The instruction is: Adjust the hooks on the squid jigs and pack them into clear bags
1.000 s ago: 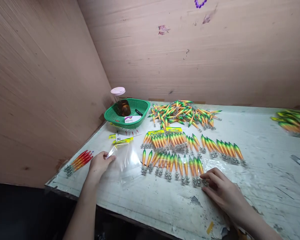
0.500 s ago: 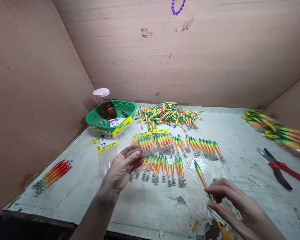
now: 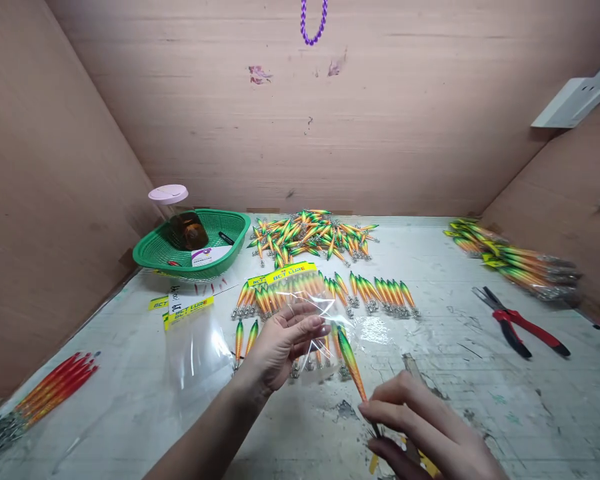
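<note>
head: lure tip beside bag edge

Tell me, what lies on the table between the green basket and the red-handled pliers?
Head view: a loose pile of orange-green lures and a neat row of lures lie between the green basket and the pliers.

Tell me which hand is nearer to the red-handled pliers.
Right. The right hand, pinching a lure, is below-left of the pliers; the left hand, holding a clear bag, is farther off to their left.
</note>
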A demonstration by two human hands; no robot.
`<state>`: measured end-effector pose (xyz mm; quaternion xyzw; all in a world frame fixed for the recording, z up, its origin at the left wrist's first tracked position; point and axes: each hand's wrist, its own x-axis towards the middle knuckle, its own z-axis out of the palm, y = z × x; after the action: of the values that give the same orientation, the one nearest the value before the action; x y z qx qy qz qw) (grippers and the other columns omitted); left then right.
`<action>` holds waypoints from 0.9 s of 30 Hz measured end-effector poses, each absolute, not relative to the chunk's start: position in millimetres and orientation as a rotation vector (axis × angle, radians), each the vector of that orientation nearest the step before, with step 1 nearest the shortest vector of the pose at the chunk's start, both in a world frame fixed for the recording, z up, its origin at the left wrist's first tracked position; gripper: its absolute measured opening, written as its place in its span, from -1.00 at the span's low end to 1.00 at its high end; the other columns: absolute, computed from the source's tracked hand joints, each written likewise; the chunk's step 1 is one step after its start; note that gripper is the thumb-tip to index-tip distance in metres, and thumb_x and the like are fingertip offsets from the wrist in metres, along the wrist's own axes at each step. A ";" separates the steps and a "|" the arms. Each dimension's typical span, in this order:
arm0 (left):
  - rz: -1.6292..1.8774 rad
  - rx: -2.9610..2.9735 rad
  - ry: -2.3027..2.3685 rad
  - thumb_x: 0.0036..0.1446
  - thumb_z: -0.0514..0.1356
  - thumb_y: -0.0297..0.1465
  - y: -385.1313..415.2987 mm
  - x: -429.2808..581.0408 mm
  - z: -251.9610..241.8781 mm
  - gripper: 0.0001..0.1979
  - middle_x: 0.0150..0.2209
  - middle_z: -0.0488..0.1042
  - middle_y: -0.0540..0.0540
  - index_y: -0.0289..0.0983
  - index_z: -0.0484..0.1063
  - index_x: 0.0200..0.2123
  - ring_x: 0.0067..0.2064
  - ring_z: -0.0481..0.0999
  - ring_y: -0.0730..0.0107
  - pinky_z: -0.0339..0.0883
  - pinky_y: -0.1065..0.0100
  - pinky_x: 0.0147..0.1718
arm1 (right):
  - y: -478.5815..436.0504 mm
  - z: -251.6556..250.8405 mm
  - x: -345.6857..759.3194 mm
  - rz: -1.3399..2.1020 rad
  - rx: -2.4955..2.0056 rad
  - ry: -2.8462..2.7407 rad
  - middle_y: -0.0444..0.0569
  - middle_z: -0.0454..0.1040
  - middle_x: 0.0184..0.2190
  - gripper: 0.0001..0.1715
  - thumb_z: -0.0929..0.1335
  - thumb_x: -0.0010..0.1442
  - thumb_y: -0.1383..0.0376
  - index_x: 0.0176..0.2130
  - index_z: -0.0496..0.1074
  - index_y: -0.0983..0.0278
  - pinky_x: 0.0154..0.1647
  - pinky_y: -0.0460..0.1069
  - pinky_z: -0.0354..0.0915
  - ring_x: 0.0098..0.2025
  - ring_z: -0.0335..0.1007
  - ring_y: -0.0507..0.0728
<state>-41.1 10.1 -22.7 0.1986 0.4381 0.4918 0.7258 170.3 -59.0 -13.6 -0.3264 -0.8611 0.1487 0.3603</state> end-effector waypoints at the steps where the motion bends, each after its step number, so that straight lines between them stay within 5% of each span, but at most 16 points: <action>1: 1.053 0.449 0.961 -0.26 0.50 -0.46 8.3 -40.7 -24.8 -0.63 -0.41 0.59 -0.07 -0.32 0.49 -0.33 -0.34 0.62 0.35 0.44 0.48 -0.41 | -56.7 -17.5 168.1 0.319 -0.871 -2.198 0.01 0.43 -0.32 -0.80 0.28 0.28 0.42 -0.09 0.39 0.27 -0.31 -0.10 0.39 -0.32 0.41 0.06; 6: 0.927 0.506 0.859 -0.20 0.48 -0.42 1.6 -39.0 -28.9 -0.52 -0.30 0.58 -0.11 -0.31 0.48 -0.15 -0.35 0.63 0.28 0.50 0.35 -0.37 | -47.9 -30.2 155.7 0.034 -0.905 -2.260 0.05 0.44 -0.31 -0.75 0.26 0.25 0.48 -0.09 0.41 0.32 -0.34 -0.03 0.32 -0.32 0.33 0.09; 11: 0.871 0.491 0.751 0.10 0.27 -0.16 -0.8 -38.0 -28.9 -0.59 0.00 0.52 -0.27 -0.26 0.43 -0.05 -0.35 0.64 0.18 0.53 0.19 -0.37 | -42.2 -28.5 152.1 -0.069 -0.844 -2.270 0.10 0.50 -0.29 -0.68 0.25 0.23 0.52 -0.04 0.43 0.37 -0.29 0.01 0.36 -0.26 0.37 0.12; 18: 0.992 0.439 0.676 0.10 0.30 -0.24 -6.9 -26.7 -31.9 -0.71 -0.25 0.61 -0.25 -0.36 0.50 -0.22 -0.16 0.61 0.15 0.47 0.20 -0.12 | -42.3 -36.9 148.3 -0.112 -0.898 -2.078 0.11 0.55 -0.07 -0.45 0.31 0.16 0.59 0.12 0.37 0.32 -0.17 0.08 0.40 -0.10 0.41 0.18; 27: 1.043 0.242 0.571 0.13 0.28 -0.25 -14.5 -14.2 -41.8 -0.66 -0.14 0.60 -0.24 -0.32 0.47 -0.07 -0.09 0.59 0.19 0.43 0.32 -0.15 | -42.7 -32.5 131.2 -0.137 -0.941 -2.092 0.11 0.51 0.01 -0.55 0.28 0.25 0.50 0.13 0.35 0.35 -0.04 0.12 0.27 -0.02 0.31 0.21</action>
<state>-14.2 -14.5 -41.8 0.1135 0.2683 0.4900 0.8216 131.2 -42.7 -32.5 -0.3736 -0.8305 -0.0543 0.4095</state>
